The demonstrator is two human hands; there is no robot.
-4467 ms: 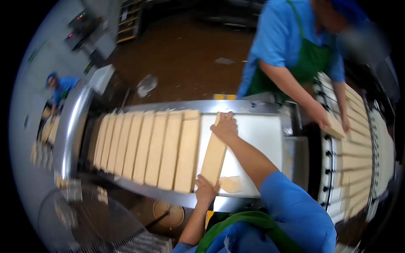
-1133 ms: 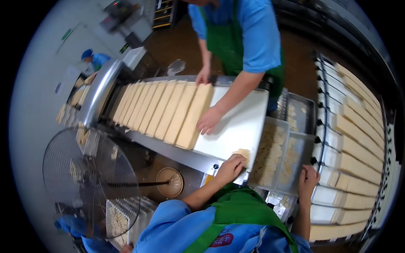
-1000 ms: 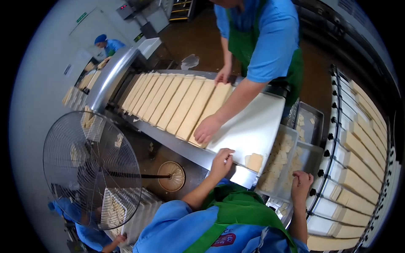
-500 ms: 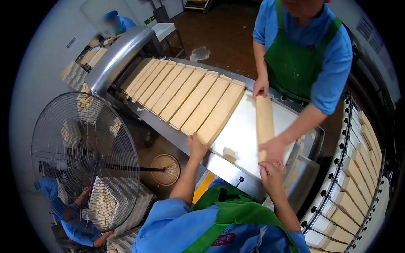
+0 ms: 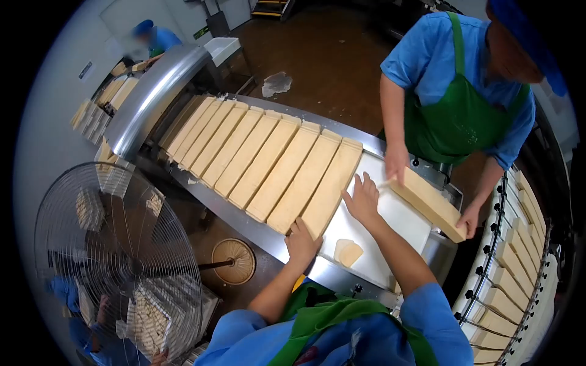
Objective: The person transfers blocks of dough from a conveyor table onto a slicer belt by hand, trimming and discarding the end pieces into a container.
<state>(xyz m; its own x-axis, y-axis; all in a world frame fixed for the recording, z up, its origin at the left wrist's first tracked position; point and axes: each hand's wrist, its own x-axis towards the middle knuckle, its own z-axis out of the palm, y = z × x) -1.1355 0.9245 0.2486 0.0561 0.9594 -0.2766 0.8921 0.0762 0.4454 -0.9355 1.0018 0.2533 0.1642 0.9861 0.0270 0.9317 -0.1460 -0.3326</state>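
Long pale-yellow slabs [image 5: 262,161], which look like layered dough, lie side by side across the conveyor. My left hand [image 5: 303,245] is at the near end of the rightmost slab [image 5: 334,186], its fingers and thumb around that end. Beside the same slab's right edge, my right hand [image 5: 364,200] hovers low over the white belt [image 5: 397,229], fingers spread and holding nothing. Small pale offcuts [image 5: 348,252] lie on the belt between my forearms. Across from me, a co-worker's two hands hold another slab [image 5: 430,204] by its ends.
A metal hood [image 5: 165,85] covers the conveyor's far left end. A large wire-caged fan [image 5: 122,262] stands at the left. On the right, a second, curved conveyor [image 5: 467,305] carries more slabs. Other people work at upper left and lower left.
My right hand has left the slab at the right and moved left, opening beside the row. The co-worker has swung that slab rightward. My left hand stays at the row's near end.
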